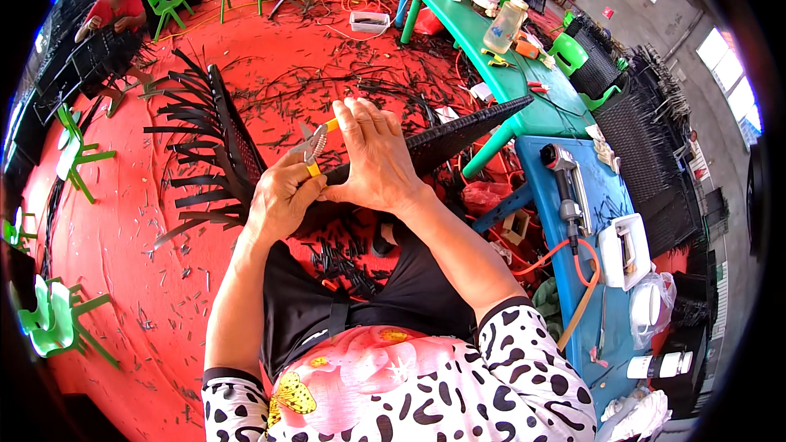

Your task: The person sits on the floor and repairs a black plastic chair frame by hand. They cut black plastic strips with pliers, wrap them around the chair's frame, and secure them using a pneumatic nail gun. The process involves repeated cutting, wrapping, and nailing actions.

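Over my lap lies a black woven panel (446,141), long loose strips (201,172) fanning out on its left side. Spring-loaded cutters (318,144) with yellow handles sit between my hands, jaws toward the left. My right hand (381,160) is around the cutters' spread handles, its fingers at the upper one and its thumb low. Close by the lower handle, my left hand (282,196) is closed, thumb against fingers. What it pinches is hidden behind the fingers.
Black offcuts litter the red floor (246,57). At right stand a green table (471,41) with a jug (505,26), and a blue table (536,172) with an air tool (566,188) and orange hose. Green chairs (57,319) and a seated person (115,12) are at left.
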A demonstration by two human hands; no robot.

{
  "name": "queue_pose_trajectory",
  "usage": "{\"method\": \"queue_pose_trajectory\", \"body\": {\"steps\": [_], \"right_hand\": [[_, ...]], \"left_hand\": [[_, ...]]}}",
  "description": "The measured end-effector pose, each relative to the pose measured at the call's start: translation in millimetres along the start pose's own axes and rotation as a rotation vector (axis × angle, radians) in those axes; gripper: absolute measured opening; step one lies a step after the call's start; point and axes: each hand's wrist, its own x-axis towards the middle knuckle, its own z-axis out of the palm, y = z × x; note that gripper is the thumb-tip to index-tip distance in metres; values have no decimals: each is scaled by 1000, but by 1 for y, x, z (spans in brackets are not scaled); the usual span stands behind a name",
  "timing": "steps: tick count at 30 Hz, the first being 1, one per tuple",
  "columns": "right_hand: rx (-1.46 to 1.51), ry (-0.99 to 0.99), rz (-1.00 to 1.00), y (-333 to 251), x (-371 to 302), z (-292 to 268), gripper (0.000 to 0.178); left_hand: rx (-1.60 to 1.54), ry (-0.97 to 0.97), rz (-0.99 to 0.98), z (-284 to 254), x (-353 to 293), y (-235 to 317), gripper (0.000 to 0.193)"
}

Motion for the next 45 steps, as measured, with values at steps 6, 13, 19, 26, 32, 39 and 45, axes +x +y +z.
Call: {"method": "queue_pose_trajectory", "body": {"steps": [6,13,19,26,32,39,45], "right_hand": [[133,53,35,-8,-9,24,98],[59,96,-75,32,-8,-24,65],[-54,-196,-212,38,-18,-39,41],[-110,-349,-271,39,-6,-42,35],[-113,-392,-378,45,4,-39,34],[-97,-435,-500,59,12,-26,32],[-46,-348,-369,66,0,-30,28]], "left_hand": [[87,-11,-43,-1,0,7,15],[77,115,-90,5,-7,-5,55],[87,179,-13,6,-8,-12,61],[100,162,-56,8,-10,-8,62],[106,178,-56,9,-11,-7,67],[39,118,-111,7,-16,-1,66],[-12,122,-121,6,-12,5,60]]}}
